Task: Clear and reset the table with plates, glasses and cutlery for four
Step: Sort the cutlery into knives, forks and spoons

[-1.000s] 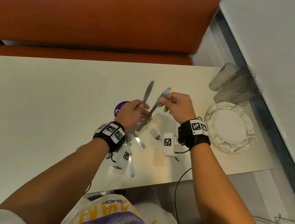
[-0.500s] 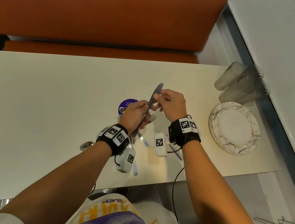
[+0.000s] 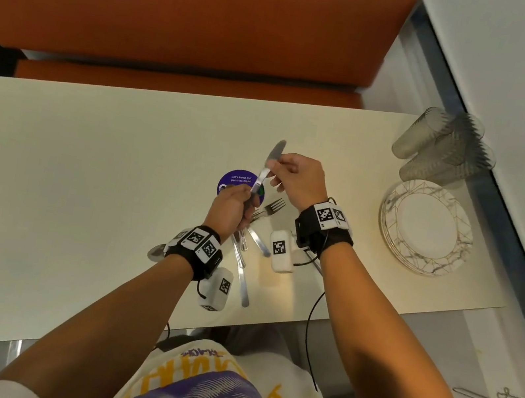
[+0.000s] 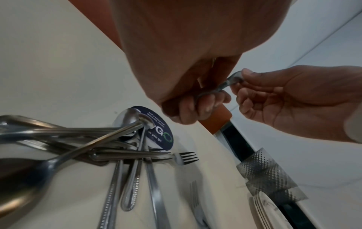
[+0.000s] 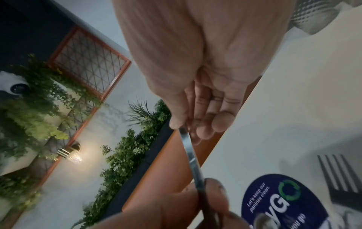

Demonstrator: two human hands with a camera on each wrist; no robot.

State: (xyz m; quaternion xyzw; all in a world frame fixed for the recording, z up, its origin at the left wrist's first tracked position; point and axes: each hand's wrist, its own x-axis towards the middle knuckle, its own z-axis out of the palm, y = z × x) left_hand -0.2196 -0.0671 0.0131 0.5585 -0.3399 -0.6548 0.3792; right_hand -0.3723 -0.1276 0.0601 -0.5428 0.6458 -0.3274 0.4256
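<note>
A steel table knife (image 3: pixel 270 165) stands blade-up above the cream table (image 3: pixel 85 169). My left hand (image 3: pixel 241 200) grips its handle. My right hand (image 3: pixel 277 166) pinches the blade near the tip. Whether a second knife lies against it I cannot tell. The left wrist view shows my left hand (image 4: pixel 199 106) curled round the handle, with my right hand (image 4: pixel 240 82) on the blade of the knife (image 4: pixel 225 84). In the right wrist view, my right hand (image 5: pixel 184 128) pinches the knife (image 5: pixel 192 162). Beneath my hands lies a loose cutlery pile (image 3: pixel 244 255) with a fork (image 3: pixel 273 206).
A stack of patterned plates (image 3: pixel 426 226) sits at the table's right end, with several textured glasses (image 3: pixel 443 149) lying behind it by the wall. A round purple sticker (image 3: pixel 239 181) is under my hands. An orange bench (image 3: pixel 181 11) runs along the far side.
A second ago each hand held its own knife, blades apart. They came together, and now both hands are on one upright knife bundle, slightly further left.
</note>
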